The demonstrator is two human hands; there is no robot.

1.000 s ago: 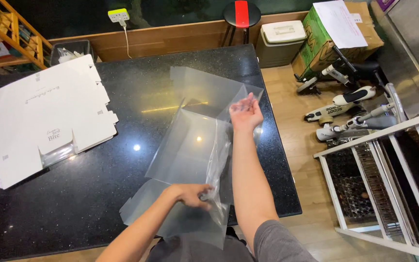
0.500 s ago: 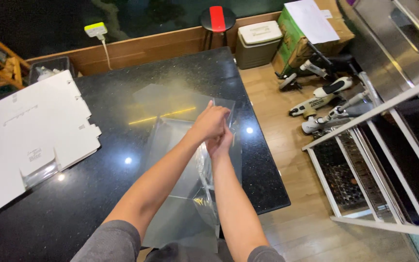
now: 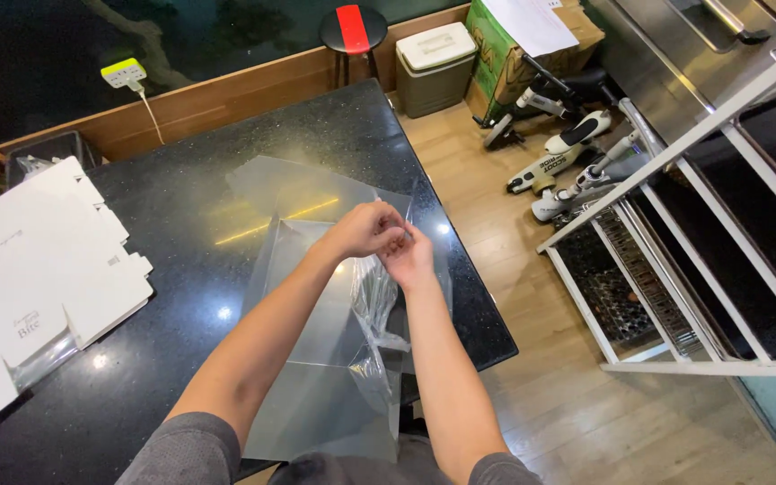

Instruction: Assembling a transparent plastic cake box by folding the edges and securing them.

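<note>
A large clear plastic sheet with fold creases lies on the black stone table. My left hand and my right hand meet over its right part, fingers pinched together on a thin clear protective film. The film hangs crumpled below my hands and trails down toward the sheet's near edge. My forearms cross over the sheet's lower half and hide part of it.
Flat white cardboard box blanks lie at the table's left. Beyond the far edge stand a stool, a white cooler box and a green carton. Scooters lie on the wooden floor; a white metal rack stands right.
My hands were apart a second ago, one low on the sheet and one at its far corner. They have come together at the sheet's right part, and the film now hangs bunched beneath them.
</note>
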